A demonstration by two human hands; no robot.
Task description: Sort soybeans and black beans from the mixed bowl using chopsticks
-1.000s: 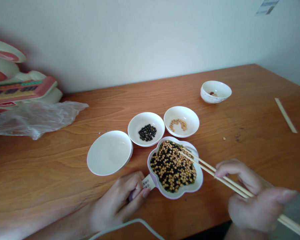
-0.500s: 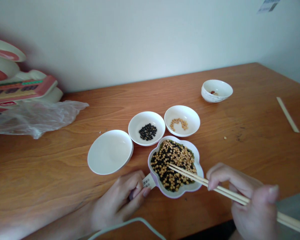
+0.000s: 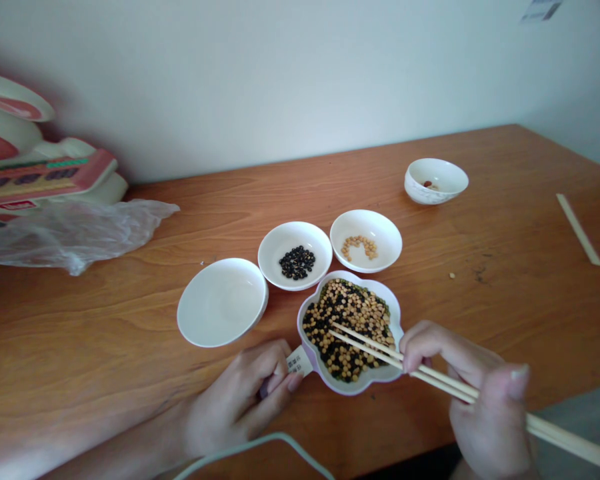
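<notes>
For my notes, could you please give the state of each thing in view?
Flower-shaped dish: holding mixed beans
Left hand: closed around dish handle
Right hand: gripping chopsticks
Chopsticks: tips slightly apart
Left bowl: upright
Middle bowl: holding black beans
Near right bowl: holding tan beans
Far bowl: holding bits too small to identify
Plastic bag: crumpled
Wooden stick: lying flat
Cord: curved
Figurine: partly out of frame

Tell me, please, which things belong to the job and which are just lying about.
Likely the job: chopsticks; handled bean dish; black-bean bowl; yellow-bean bowl; leftmost bowl.
Lying about, seemingly: plastic bag; cartoon figure; flat stick; pale cable; perhaps far bowl.
</notes>
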